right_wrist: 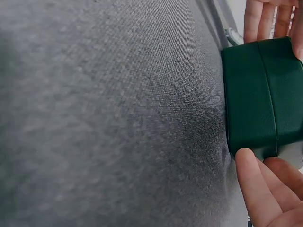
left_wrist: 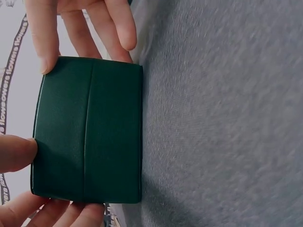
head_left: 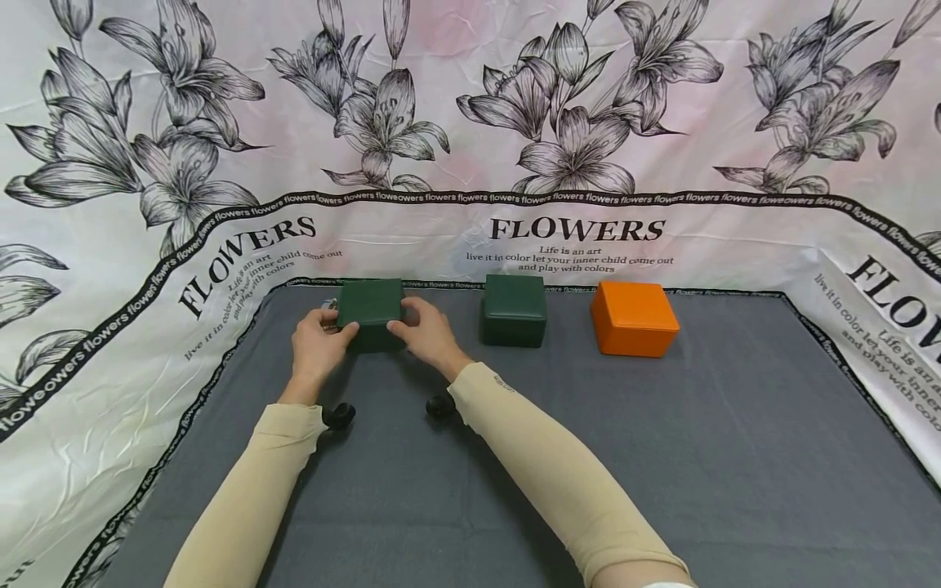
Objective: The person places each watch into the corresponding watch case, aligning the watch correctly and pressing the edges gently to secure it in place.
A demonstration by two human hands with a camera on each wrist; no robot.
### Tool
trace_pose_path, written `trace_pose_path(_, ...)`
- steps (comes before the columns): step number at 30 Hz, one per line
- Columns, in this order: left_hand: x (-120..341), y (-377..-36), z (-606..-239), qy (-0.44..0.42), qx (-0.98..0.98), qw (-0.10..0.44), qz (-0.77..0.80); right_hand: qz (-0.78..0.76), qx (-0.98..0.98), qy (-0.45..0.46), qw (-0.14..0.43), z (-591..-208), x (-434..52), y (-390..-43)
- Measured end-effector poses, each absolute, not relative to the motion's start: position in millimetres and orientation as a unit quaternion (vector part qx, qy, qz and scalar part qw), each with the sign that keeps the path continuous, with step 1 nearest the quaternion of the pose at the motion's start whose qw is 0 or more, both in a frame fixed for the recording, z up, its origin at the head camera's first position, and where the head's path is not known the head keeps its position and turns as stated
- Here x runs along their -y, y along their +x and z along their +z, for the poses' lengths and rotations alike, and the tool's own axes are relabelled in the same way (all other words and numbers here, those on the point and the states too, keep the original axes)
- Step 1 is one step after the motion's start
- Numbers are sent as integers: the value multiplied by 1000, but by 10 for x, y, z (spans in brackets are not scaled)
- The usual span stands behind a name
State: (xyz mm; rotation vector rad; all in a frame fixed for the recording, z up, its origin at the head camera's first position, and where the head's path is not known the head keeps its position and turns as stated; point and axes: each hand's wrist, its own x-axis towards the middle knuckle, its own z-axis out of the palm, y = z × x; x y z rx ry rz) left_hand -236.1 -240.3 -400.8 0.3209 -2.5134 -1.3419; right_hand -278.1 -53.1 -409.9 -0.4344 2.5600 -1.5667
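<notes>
Gripping fingers: left hand (head_left: 316,347) and right hand (head_left: 432,333), both pinching leftmost green box (head_left: 371,304)!
Rightward: middle green box (head_left: 513,306), orange box (head_left: 635,318)

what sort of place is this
Probably an indoor tabletop workspace; the wider room isn't visible. A gray cloth surface, a floral sheet lettered FLOWERS, two green boxes and an orange box suggest it.

Can't pin down the room tbh, kinda looks like a grey tabletop (head_left: 735,457) with flowery cloth (head_left: 448,98) along the far side.
</notes>
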Motion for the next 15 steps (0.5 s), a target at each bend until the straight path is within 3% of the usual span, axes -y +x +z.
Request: trace_pose_path(15, 2275, -2109, -4055, 75, 874, 124, -465, -484, -861, -137, 68, -4049, 318, -2544)
